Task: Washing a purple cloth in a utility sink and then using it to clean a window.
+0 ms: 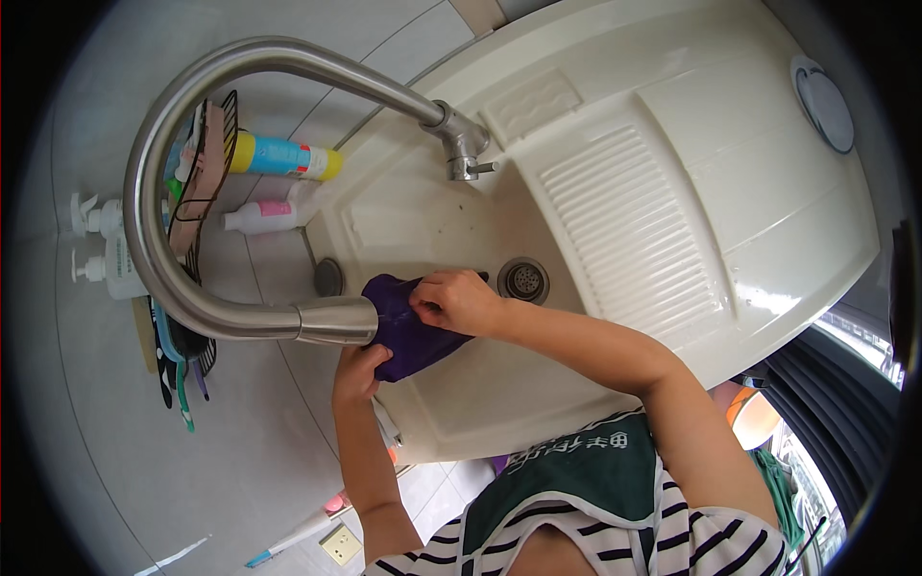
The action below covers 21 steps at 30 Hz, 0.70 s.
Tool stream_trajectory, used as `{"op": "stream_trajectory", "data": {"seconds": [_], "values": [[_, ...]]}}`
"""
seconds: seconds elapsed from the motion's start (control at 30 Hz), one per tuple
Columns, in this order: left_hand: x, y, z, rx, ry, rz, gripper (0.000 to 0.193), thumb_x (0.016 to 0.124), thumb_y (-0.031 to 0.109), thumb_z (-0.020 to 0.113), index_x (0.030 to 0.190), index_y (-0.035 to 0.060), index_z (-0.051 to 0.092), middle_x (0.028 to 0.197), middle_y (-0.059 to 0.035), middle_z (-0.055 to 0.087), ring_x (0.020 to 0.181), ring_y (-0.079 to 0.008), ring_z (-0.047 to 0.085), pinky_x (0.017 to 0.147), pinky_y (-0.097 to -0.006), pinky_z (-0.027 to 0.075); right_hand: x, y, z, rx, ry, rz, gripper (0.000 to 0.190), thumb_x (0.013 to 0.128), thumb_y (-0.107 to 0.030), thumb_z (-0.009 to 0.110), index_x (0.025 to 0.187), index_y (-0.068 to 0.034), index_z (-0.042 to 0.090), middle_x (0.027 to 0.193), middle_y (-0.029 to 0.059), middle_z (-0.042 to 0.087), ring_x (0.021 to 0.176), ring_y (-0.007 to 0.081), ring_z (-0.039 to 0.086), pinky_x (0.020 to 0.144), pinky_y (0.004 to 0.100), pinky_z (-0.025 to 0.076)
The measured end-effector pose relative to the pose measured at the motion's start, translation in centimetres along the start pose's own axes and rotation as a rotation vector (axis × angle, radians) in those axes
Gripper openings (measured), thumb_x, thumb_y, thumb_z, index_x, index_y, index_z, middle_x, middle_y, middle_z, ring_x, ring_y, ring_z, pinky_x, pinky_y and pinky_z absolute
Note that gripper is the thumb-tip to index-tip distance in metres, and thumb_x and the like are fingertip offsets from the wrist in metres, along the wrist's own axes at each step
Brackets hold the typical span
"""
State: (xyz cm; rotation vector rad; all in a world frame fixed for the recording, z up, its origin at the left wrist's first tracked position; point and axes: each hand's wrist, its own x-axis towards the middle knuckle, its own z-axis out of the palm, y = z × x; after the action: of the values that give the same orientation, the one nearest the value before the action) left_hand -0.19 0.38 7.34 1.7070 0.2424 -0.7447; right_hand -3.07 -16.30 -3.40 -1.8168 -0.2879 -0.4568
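Note:
A dark purple cloth [414, 338] is stretched between my two hands over the basin of a cream-coloured sink [461, 403]. My left hand [364, 367] grips its near left edge, thumb on top, just below the spout head of a brushed metal faucet [337, 321]. My right hand [457, 302] pinches the cloth's upper right part with bent fingers. The spout end touches or overlaps the cloth's left side; which of the two I cannot tell. Past my right hand lies the round metal drain strainer [524, 281].
A wire rack [209, 187] on the tiled wall holds bottles and brushes. A blue and yellow container [284, 156] and a white bottle [261, 217] are beside it. The faucet arches over the left side. A ribbed washboard surface [634, 230] adjoins the basin; a dark round stopper [328, 277] sits at its corner.

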Motion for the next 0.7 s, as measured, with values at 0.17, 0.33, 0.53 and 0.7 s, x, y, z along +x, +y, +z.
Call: {"op": "stream_trajectory", "data": {"seconds": [0.17, 0.33, 0.53, 0.7], "values": [[0.1, -0.4, -0.7, 0.015, 0.001, 0.032, 0.050, 0.059, -0.009, 0.047, 0.109, -0.0048, 0.044, 0.095, -0.0056, 0.047, 0.079, -0.0109, 0.048, 0.066, -0.0221, 0.042, 0.1, -0.6, 0.4, 0.055, 0.104, 0.036, 0.012, 0.059, -0.006, 0.061, 0.072, -0.007, 0.058, 0.069, 0.0066, 0.057, 0.064, 0.0250, 0.056, 0.054, 0.0339, 0.046], [-0.2, -0.2, 0.0, 0.040, -0.012, 0.023, 0.054, 0.059, -0.008, 0.047, 0.112, -0.0051, 0.042, 0.097, -0.0064, 0.047, 0.081, -0.0113, 0.048, 0.068, -0.0219, 0.042, 0.5, 0.8, 0.4, -0.153, -0.074, 0.204, 0.018, 0.062, -0.008, 0.059, 0.080, -0.006, 0.058, 0.074, 0.0082, 0.057, 0.074, 0.0264, 0.056, 0.063, 0.0365, 0.046], [-0.7, 0.2, -0.6, 0.272, -0.011, -0.006, 0.058, 0.060, -0.004, 0.047, 0.117, -0.0057, 0.038, 0.100, -0.0070, 0.047, 0.085, -0.0106, 0.047, 0.070, -0.0210, 0.041, 2.4, 2.8, 1.2, 0.091, -0.252, 0.311, 0.034, 0.080, -0.024, 0.054, 0.108, -0.005, 0.051, 0.100, 0.0151, 0.057, 0.096, 0.0321, 0.051, 0.084, 0.0377, 0.039], [-1.5, 0.4, -2.0, 0.202, 0.160, 0.052, 0.064, 0.051, -0.006, 0.047, 0.115, -0.0071, 0.039, 0.096, -0.0117, 0.053, 0.083, -0.0208, 0.055, 0.075, -0.0279, 0.046, 3.8, 0.9, 1.0, 0.666, -0.585, 0.489, 0.041, 0.079, -0.035, 0.056, 0.105, -0.003, 0.054, 0.092, 0.0099, 0.061, 0.086, 0.0227, 0.055, 0.077, 0.0320, 0.042]]}}
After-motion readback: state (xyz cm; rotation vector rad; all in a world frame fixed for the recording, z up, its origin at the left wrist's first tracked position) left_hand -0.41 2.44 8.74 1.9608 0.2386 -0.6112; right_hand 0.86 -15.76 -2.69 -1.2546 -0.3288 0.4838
